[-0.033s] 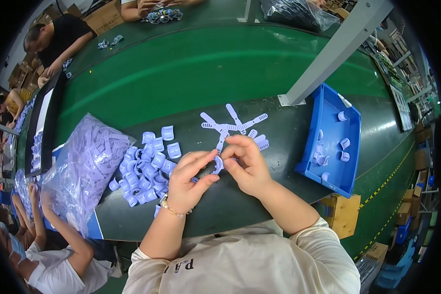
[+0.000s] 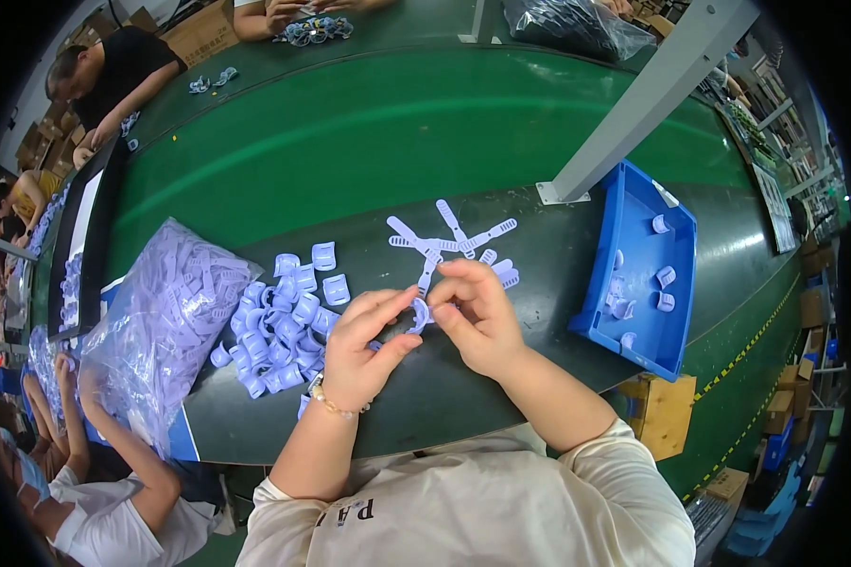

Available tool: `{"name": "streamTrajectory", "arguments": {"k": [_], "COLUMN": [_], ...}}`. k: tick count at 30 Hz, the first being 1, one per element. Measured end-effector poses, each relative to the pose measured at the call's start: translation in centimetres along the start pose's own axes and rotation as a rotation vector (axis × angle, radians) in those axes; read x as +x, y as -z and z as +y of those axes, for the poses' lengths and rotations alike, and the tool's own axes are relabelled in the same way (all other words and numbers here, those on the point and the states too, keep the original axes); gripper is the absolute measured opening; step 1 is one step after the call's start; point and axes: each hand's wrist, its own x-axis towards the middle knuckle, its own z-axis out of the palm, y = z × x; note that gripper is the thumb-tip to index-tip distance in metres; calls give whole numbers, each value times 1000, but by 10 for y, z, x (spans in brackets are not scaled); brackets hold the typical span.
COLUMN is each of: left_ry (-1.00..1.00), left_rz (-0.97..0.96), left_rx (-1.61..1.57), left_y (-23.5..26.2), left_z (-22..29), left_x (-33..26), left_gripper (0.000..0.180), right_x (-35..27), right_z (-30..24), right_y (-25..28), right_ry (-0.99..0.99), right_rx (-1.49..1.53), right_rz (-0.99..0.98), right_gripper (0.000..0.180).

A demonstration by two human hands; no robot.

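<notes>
The left hand [image 2: 361, 352] grips a curved lavender piece [image 2: 420, 317] at fingertips; the right hand [image 2: 483, 321] pinches its right side. Tabletop [image 2: 550, 293] extends rightward to the blue bin [image 2: 624, 352]; its near edge faces the wearer. Loose lavender pieces [image 2: 279, 333] lie just left.

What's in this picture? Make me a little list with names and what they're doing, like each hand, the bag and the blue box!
Left grip: pinching a curved lilac piece
Right grip: at that piece's right side; exact hold unclear
Loose pile: curved lilac pieces, left of the hands
Slotted strips: lilac, spread out beyond the hands
Clear bag: stuffed with lilac strips
Blue box: right side, several curved pieces inside
</notes>
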Motion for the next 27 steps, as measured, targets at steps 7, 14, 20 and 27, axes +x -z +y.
{"name": "streamTrajectory", "arguments": {"k": [7, 14, 20, 27], "left_ry": [53, 40, 23, 5], "left_rz": [15, 7, 10, -130], "left_rx": [-153, -132, -131, -120], "left_y": [-1, -4, -4, 12], "left_z": [-3, -4, -2, 3], "left_x": [-3, -3, -3, 5], "left_gripper": [49, 49, 48, 41], "right_x": [1, 0, -2, 18], "right_z": [0, 0, 1, -18], "right_y": [-2, -2, -5, 25], "right_ry": [13, 28, 54, 106], "right_rx": [107, 128, 154, -307], "right_rz": [25, 36, 151, -147], "right_gripper": [40, 35, 25, 23]}}
